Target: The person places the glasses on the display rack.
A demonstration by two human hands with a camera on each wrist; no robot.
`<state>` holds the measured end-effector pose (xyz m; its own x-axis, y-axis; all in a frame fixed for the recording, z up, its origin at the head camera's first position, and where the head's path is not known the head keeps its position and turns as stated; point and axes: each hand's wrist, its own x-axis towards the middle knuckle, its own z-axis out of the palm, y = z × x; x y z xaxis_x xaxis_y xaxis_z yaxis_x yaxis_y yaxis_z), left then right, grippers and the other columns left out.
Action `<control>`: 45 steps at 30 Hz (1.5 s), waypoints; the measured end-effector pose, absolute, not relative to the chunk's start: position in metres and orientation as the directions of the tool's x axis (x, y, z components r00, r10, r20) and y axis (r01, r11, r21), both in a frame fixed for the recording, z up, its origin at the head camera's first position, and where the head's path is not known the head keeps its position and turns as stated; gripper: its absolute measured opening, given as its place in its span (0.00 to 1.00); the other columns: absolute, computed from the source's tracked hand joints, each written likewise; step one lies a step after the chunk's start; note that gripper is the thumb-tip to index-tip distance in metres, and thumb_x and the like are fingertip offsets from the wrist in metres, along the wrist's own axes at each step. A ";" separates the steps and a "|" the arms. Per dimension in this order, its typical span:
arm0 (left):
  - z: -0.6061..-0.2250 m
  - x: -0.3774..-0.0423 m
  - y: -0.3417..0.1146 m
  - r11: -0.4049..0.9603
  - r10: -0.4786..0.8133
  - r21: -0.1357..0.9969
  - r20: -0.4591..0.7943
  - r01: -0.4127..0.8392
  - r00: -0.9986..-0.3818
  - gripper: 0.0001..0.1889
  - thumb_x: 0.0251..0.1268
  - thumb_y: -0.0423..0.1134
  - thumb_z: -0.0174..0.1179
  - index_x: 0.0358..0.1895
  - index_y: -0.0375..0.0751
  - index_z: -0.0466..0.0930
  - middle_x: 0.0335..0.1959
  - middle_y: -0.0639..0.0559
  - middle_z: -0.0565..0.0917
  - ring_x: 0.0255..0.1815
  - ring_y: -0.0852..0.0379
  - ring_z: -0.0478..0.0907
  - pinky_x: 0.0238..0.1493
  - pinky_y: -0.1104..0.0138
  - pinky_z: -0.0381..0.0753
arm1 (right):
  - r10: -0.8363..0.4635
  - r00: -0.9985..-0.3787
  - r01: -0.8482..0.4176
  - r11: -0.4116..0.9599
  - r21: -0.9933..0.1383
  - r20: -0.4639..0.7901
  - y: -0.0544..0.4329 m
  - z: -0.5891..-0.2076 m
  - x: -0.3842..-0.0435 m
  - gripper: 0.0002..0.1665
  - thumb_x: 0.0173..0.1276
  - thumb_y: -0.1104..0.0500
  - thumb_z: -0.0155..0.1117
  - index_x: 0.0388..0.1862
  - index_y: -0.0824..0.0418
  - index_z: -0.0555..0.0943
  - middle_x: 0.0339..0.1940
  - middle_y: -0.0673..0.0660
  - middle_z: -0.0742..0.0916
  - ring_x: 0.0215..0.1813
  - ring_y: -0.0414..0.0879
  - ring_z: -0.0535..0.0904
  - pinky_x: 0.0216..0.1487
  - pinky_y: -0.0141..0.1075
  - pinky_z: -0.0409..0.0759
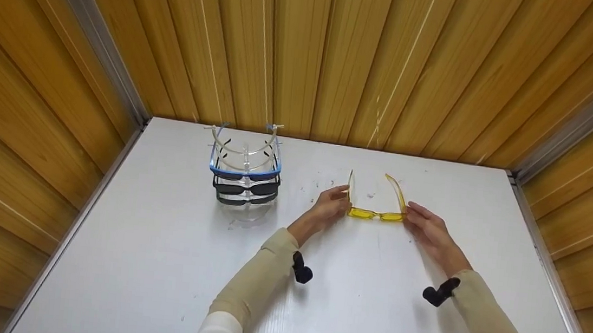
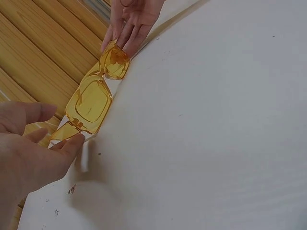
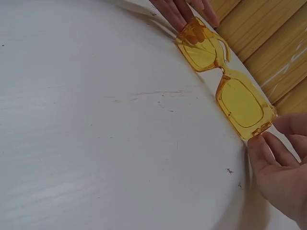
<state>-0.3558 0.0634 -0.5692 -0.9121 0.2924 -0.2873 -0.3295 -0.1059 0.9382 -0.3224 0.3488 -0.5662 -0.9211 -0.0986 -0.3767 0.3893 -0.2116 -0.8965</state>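
A pair of yellow-tinted sunglasses (image 1: 377, 215) is held between the two hands, its front toward the person and its temples unfolded toward the back wall. My left hand (image 1: 332, 205) grips the left end by the hinge, where the thumb and a finger meet the temple in the left wrist view. At the opposite end, my right hand (image 1: 430, 231) pinches the frame's corner near the other hinge. Both yellow lenses (image 3: 241, 103) show fully in the right wrist view, with the right thumb and fingers at the lower corner.
Left of the hands, a clear display stand (image 1: 247, 156) carries blue-framed glasses (image 1: 245, 175) above black sunglasses (image 1: 245, 189) and another dark pair (image 1: 246, 201). Wood-patterned panels (image 1: 339, 56) wall in the white table (image 1: 156, 262) at the back and sides.
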 end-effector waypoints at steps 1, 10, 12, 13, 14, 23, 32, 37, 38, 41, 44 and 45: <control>-0.569 -0.355 0.063 -0.110 0.292 0.937 -0.290 -0.333 -0.911 0.31 0.69 0.28 0.57 0.76 0.38 0.66 0.72 0.38 0.72 0.51 0.57 0.76 0.62 0.62 0.80 | -0.101 -0.921 0.390 -0.212 -0.896 -0.377 0.348 -0.566 -0.322 0.38 0.79 0.66 0.56 0.82 0.65 0.54 0.54 0.42 0.88 0.58 0.32 0.82 0.78 0.33 0.68; -0.573 -0.351 0.060 -0.149 0.264 0.924 -0.307 -0.353 -0.914 0.30 0.66 0.23 0.59 0.73 0.36 0.70 0.69 0.37 0.76 0.50 0.56 0.79 0.63 0.58 0.83 | -0.129 -0.907 0.422 -0.259 -0.869 -0.402 0.350 -0.563 -0.315 0.34 0.77 0.64 0.60 0.79 0.64 0.64 0.48 0.48 0.91 0.55 0.38 0.85 0.71 0.33 0.78; -0.573 -0.349 0.057 -0.145 0.264 0.922 -0.313 -0.359 -0.912 0.30 0.66 0.23 0.59 0.73 0.36 0.71 0.68 0.37 0.77 0.50 0.56 0.79 0.63 0.59 0.84 | -0.133 -0.903 0.430 -0.250 -0.868 -0.409 0.350 -0.562 -0.313 0.32 0.76 0.64 0.61 0.77 0.63 0.67 0.47 0.49 0.91 0.53 0.38 0.85 0.68 0.33 0.80; -0.572 -0.348 0.056 -0.140 0.265 0.923 -0.315 -0.360 -0.911 0.30 0.66 0.23 0.60 0.73 0.37 0.71 0.68 0.37 0.77 0.50 0.56 0.79 0.62 0.59 0.84 | -0.137 -0.901 0.433 -0.241 -0.869 -0.411 0.350 -0.560 -0.312 0.32 0.76 0.64 0.61 0.76 0.62 0.68 0.46 0.49 0.91 0.52 0.38 0.86 0.67 0.33 0.81; -0.571 -0.347 0.054 -0.136 0.267 0.923 -0.314 -0.359 -0.911 0.30 0.66 0.24 0.60 0.73 0.37 0.71 0.68 0.37 0.77 0.50 0.56 0.80 0.62 0.59 0.84 | -0.140 -0.900 0.436 -0.230 -0.870 -0.413 0.350 -0.559 -0.311 0.32 0.76 0.64 0.62 0.76 0.62 0.68 0.46 0.49 0.91 0.51 0.38 0.86 0.66 0.33 0.82; -0.559 -0.330 0.034 -0.145 0.314 0.921 -0.304 -0.362 -0.900 0.29 0.67 0.23 0.61 0.72 0.36 0.72 0.69 0.35 0.76 0.64 0.42 0.81 0.59 0.60 0.87 | -0.262 -0.876 0.451 -0.142 -0.881 -0.406 0.353 -0.545 -0.296 0.34 0.76 0.65 0.61 0.78 0.64 0.65 0.50 0.51 0.91 0.50 0.39 0.87 0.59 0.33 0.86; -0.553 -0.320 0.020 -0.146 0.372 0.912 -0.308 -0.383 -0.876 0.30 0.65 0.23 0.63 0.72 0.36 0.72 0.70 0.33 0.75 0.59 0.48 0.84 0.61 0.59 0.86 | -0.333 -0.831 0.508 -0.128 -0.852 -0.445 0.351 -0.534 -0.283 0.37 0.76 0.66 0.60 0.80 0.64 0.61 0.51 0.51 0.90 0.54 0.41 0.86 0.63 0.33 0.84; -0.547 -0.315 0.013 -0.180 0.380 0.901 -0.306 -0.394 -0.873 0.29 0.64 0.23 0.65 0.69 0.37 0.75 0.70 0.33 0.75 0.54 0.51 0.85 0.60 0.58 0.87 | -0.348 -0.819 0.518 -0.109 -0.848 -0.456 0.349 -0.526 -0.280 0.36 0.76 0.65 0.61 0.79 0.63 0.63 0.52 0.50 0.90 0.55 0.40 0.86 0.64 0.33 0.83; -0.546 -0.314 0.012 -0.186 0.382 0.899 -0.305 -0.396 -0.872 0.29 0.64 0.23 0.65 0.69 0.38 0.75 0.70 0.32 0.75 0.54 0.51 0.86 0.60 0.58 0.87 | -0.352 -0.816 0.522 -0.110 -0.846 -0.458 0.348 -0.525 -0.279 0.35 0.76 0.65 0.61 0.79 0.63 0.64 0.53 0.50 0.90 0.55 0.40 0.86 0.65 0.33 0.83; -0.543 -0.310 0.007 -0.195 0.393 0.896 -0.302 -0.399 -0.869 0.29 0.65 0.23 0.64 0.70 0.37 0.74 0.70 0.32 0.74 0.51 0.53 0.85 0.60 0.58 0.87 | -0.361 -0.814 0.522 -0.113 -0.846 -0.454 0.345 -0.522 -0.276 0.32 0.76 0.66 0.61 0.77 0.61 0.68 0.53 0.51 0.90 0.55 0.41 0.86 0.64 0.34 0.83; -0.539 -0.306 0.002 -0.210 0.403 0.891 -0.295 -0.402 -0.866 0.30 0.65 0.22 0.63 0.71 0.35 0.73 0.70 0.30 0.73 0.48 0.55 0.85 0.61 0.57 0.86 | -0.373 -0.816 0.518 -0.130 -0.845 -0.443 0.341 -0.519 -0.271 0.28 0.76 0.66 0.61 0.73 0.59 0.73 0.53 0.51 0.90 0.55 0.42 0.86 0.63 0.34 0.84; -0.539 -0.304 0.000 -0.211 0.405 0.891 -0.294 -0.401 -0.866 0.30 0.64 0.22 0.63 0.71 0.34 0.72 0.70 0.30 0.73 0.47 0.55 0.85 0.61 0.57 0.86 | -0.375 -0.818 0.515 -0.138 -0.846 -0.437 0.340 -0.519 -0.270 0.26 0.76 0.67 0.60 0.71 0.58 0.75 0.53 0.52 0.90 0.55 0.42 0.86 0.62 0.34 0.85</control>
